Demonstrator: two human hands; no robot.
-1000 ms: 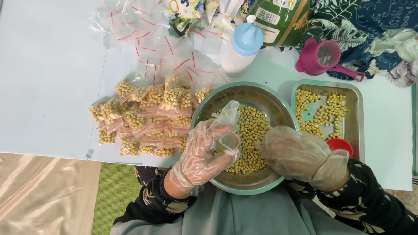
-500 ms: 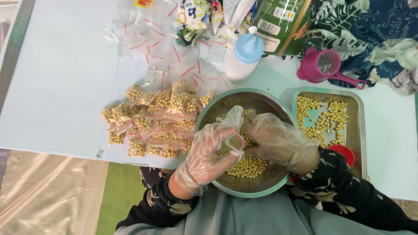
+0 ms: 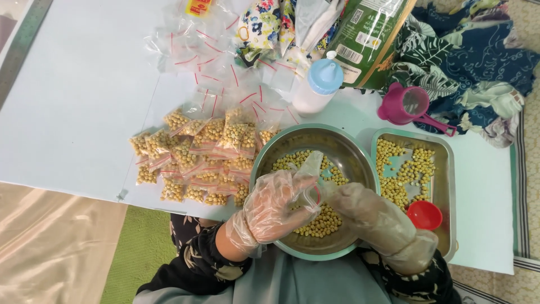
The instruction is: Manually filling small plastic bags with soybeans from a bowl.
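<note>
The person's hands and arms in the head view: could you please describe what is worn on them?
Both the left hand and the right hand wear loose, crinkled, clear plastic disposable gloves, bunched at the wrists. Dark long sleeves with a pale leaf-like print cover both forearms.

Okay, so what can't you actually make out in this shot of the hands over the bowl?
- Head view: the small clear bag is mostly covered by the left hand; how full it is cannot be told.
- The right hand hides its fingertips behind the left, so its grip is unclear.
- The metal bowl has its near rim hidden by both wrists.
- The green packet is cut off by the top edge.
</note>
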